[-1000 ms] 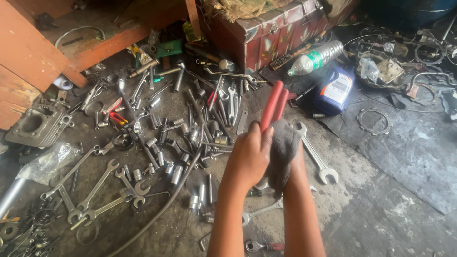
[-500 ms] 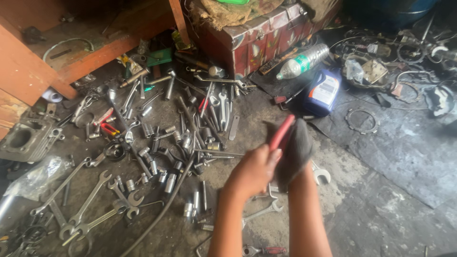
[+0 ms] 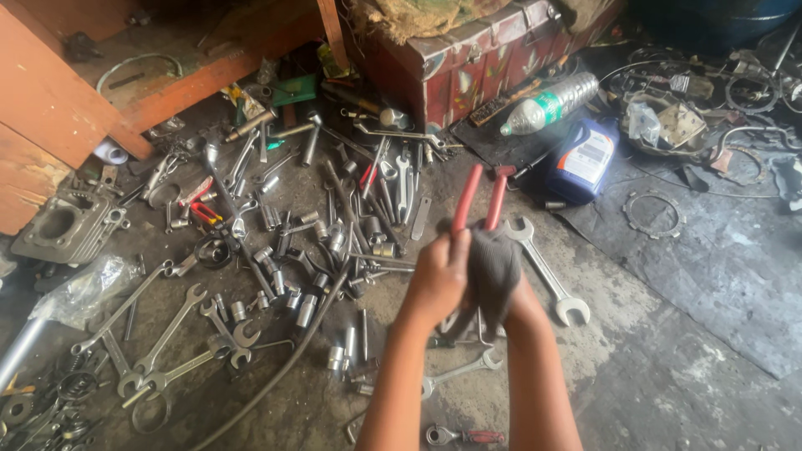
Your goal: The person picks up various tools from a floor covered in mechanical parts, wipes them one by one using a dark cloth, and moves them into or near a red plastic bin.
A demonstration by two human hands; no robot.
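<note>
My left hand [image 3: 436, 280] grips a pair of red-handled pliers [image 3: 478, 197], whose handles point up and away from me. A dark grey rag [image 3: 494, 269] is wrapped around the lower part of the pliers. My right hand [image 3: 525, 302] is mostly hidden behind the rag and holds it against the tool. Both hands hover above a dirty floor strewn with tools. A large open-ended spanner [image 3: 547, 271] lies on the floor just right of my hands.
Several spanners [image 3: 171, 321], sockets [image 3: 305, 309] and bolts cover the floor to the left. A red metal box [image 3: 484, 63] stands at the back, with a plastic bottle [image 3: 547, 102] and blue oil can [image 3: 582, 159] beside it. An engine cylinder [image 3: 67, 227] lies far left.
The pliers and rag dropped lower half a second ago, then rose again. The red handles now stand a little further apart. The view has shifted slightly.
</note>
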